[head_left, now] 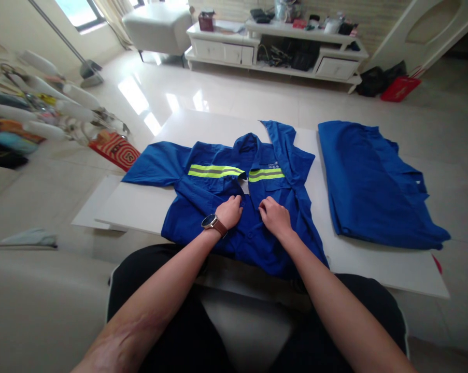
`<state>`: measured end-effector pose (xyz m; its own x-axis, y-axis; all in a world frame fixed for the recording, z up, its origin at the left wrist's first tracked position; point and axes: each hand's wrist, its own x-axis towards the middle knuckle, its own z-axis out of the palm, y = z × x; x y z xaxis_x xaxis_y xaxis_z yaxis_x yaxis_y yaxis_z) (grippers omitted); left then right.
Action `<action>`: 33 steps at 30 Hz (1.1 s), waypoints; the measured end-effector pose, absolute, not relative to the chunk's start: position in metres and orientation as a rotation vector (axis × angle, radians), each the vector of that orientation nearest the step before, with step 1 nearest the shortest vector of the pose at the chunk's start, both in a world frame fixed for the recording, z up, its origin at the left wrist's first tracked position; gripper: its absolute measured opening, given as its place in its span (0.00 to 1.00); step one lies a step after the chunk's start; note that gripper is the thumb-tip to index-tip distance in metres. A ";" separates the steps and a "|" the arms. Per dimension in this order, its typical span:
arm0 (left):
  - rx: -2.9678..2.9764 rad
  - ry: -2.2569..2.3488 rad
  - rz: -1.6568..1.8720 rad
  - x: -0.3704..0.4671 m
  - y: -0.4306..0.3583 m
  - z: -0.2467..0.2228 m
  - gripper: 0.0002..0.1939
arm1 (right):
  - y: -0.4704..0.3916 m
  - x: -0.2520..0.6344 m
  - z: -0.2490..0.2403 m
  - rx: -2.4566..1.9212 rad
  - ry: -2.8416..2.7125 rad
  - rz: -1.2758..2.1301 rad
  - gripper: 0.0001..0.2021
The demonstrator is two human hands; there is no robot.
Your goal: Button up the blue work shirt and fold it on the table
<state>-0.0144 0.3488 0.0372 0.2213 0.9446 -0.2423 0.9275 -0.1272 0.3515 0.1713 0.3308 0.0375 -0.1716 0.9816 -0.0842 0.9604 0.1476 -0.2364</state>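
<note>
A blue work jacket with yellow-green reflective stripes lies spread on a white table, its collar away from me and its lower hem over the near edge. The front is parted at the chest, and a gap shows between the panels. My left hand, with a watch on its wrist, is closed on the left front edge. Across from it, my right hand has its fingers curled together at the right front panel, pinching the fabric. Both hands are close to the middle of the jacket. Their fingertips are partly hidden.
Folded blue trousers or similar clothing lie at the table's right. The white table reaches over my knees. A red paper bag and cluttered racks stand left. A low white cabinet is across the tiled floor.
</note>
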 end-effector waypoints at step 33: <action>1.709 1.290 0.738 -0.007 0.347 0.046 0.05 | 0.344 0.161 0.044 -1.366 -1.809 0.907 0.07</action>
